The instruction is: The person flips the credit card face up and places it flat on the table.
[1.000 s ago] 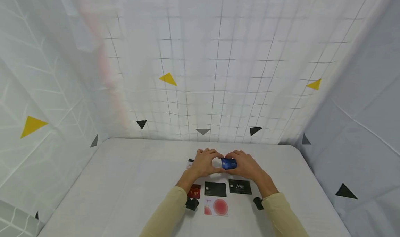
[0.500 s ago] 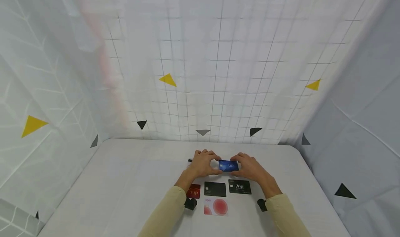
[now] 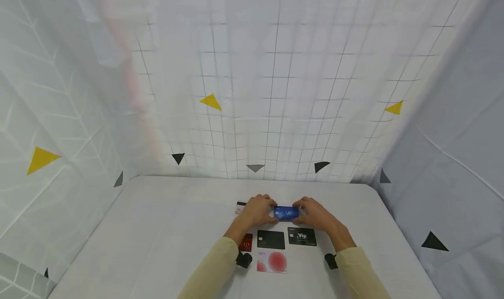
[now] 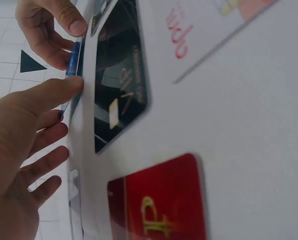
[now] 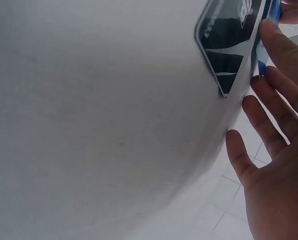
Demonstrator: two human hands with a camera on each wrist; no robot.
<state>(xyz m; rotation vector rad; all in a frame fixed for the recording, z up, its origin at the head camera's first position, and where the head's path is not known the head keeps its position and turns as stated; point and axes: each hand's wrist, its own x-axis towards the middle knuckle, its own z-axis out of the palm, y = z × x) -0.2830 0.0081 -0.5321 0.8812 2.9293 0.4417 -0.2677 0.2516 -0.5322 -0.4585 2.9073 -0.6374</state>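
A blue VIP card [image 3: 286,213] lies between my two hands in the head view, at or close to the tabletop. My left hand [image 3: 257,211] pinches its left end between thumb and fingers. At the right end, the thumb and forefinger of my right hand [image 3: 316,215] hold the card's edges. In the left wrist view the blue card [image 4: 73,62] is seen nearly edge-on, and the other fingers of my left hand [image 4: 14,135] are spread. The right wrist view shows my right hand [image 5: 279,170] with its remaining fingers loosely extended beside the table.
Nearer me lie a dark VIP card [image 3: 271,240], a black Vip card [image 3: 302,236], a red VIP card [image 3: 246,243] and a pink-and-white card [image 3: 272,262]. Another card [image 3: 239,208] is partly hidden behind my left hand. White sheeting [image 3: 252,93] surrounds the white table [image 3: 157,237].
The blue card has come slightly nearer me and now looks level. My right hand has shifted outward to the card's right end, uncovering more of its face.
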